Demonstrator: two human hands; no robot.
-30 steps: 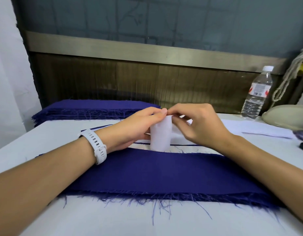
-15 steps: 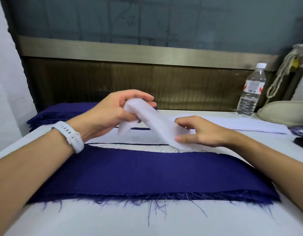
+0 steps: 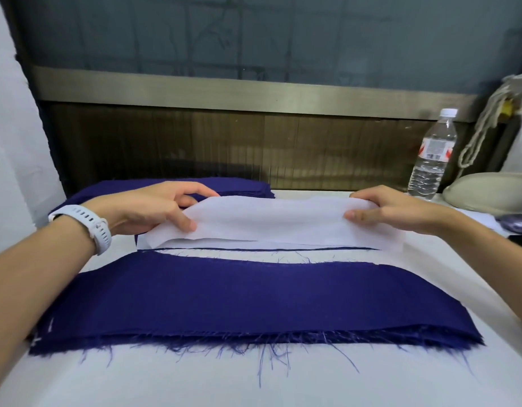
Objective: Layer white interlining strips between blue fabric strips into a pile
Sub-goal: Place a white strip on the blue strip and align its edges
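- Head view: white interlining strip (image 3: 277,221) is held stretched flat, at 12 o'clock of the blue fabric pile (image 3: 224,301) and just above the interlining stack (image 3: 283,245)
- Left hand (image 3: 163,210) is clamped on the strip's left end, thumb on top; right hand (image 3: 383,210) is clamped on the right end likewise
- Change noted: half a second ago the strip was bunched and slack, gripped mainly by the left hand; it has since been drawn out to full length
- Judged: one strip has been separated and is ready to be carried toward 6 o'clock; a blue layer tops the pile, so white is due
- Spare blue strips (image 3: 242,185) are stacked at 11 o'clock
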